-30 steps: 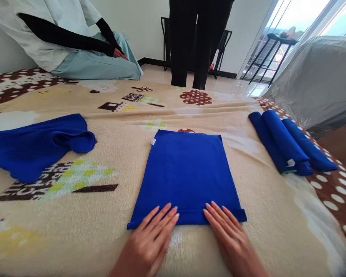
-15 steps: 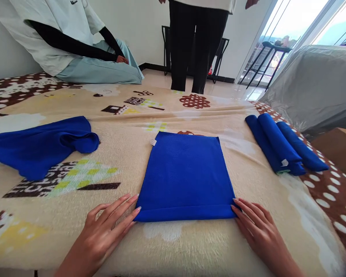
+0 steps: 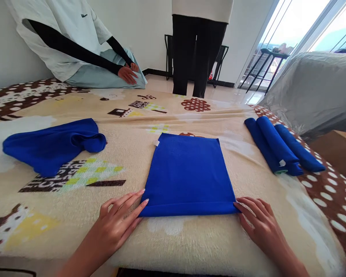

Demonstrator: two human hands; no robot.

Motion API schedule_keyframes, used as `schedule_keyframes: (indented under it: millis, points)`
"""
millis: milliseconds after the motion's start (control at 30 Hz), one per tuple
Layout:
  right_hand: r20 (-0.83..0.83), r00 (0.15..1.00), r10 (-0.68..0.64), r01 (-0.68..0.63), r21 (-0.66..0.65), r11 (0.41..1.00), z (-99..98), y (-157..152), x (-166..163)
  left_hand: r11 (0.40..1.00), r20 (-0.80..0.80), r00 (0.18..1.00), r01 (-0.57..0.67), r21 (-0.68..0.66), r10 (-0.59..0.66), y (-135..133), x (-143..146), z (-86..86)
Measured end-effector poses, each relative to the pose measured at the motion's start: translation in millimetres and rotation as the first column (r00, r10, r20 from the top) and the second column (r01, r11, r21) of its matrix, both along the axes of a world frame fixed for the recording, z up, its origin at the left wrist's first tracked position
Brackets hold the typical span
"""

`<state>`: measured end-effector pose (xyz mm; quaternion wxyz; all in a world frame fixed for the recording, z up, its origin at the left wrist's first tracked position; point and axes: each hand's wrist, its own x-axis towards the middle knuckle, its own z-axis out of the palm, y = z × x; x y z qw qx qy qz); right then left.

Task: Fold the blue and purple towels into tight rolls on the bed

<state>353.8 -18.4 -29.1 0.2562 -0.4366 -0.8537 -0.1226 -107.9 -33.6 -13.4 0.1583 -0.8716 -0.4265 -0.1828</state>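
A blue towel (image 3: 187, 173) lies flat in front of me, with a narrow fold along its near edge and a small white tag at its far left corner. My left hand (image 3: 118, 219) grips the left end of that fold, its fingertips on the cloth and the thumb side mostly hidden. At the opposite end, my right hand (image 3: 258, 217) pinches the near right corner. Off to the left lies a crumpled blue towel (image 3: 54, 144), touched by neither hand. Several rolled blue towels (image 3: 276, 142) rest side by side on the right.
A patterned plush blanket (image 3: 127, 134) covers the surface under everything. One person (image 3: 75, 50) sits at the far left, and another person (image 3: 200, 50) stands beyond the far edge. A cardboard box (image 3: 337, 154) and a plastic-covered piece of furniture (image 3: 320, 88) are on the right.
My view has shifted slightly, so things appear a little displaced. Both hands keep hold of the fold's ends. The seated person's hands have come together at the knee.
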Motion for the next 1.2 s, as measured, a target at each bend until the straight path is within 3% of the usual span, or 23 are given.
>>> schedule_keyframes:
  millis: [133,367,667,833,1000,1200]
  points:
    - [-0.019,1.0,0.005,-0.005,0.015,1.0,-0.8,-3,0,1.0,0.056,0.998,0.004,0.009,-0.005,-7,0,-3.1]
    - [0.023,1.0,0.016,-0.017,0.049,0.999,-0.9,-3,1,0.998,0.006,0.999,0.054,0.025,-0.054,3,1,-0.6]
    - [0.093,0.996,0.016,-0.024,0.082,0.996,-2.9,-3,3,0.997,-0.038,0.996,-0.081,-0.01,0.08,-2,9,-6.1]
    - [0.064,0.998,0.012,-0.017,0.069,0.997,-2.5,-3,4,0.998,0.019,0.999,-0.052,0.027,0.051,-14,14,-4.1]
    - [0.05,0.998,0.027,-0.029,0.026,0.999,-3.6,-5,8,0.998,0.041,0.999,0.037,-0.047,-0.035,-17,15,-2.9]
    - [-0.035,0.998,0.05,-0.051,-0.007,0.999,-6.3,-1,10,0.999,0.105,0.994,-0.04,-0.033,0.043,-5,12,-7.1]
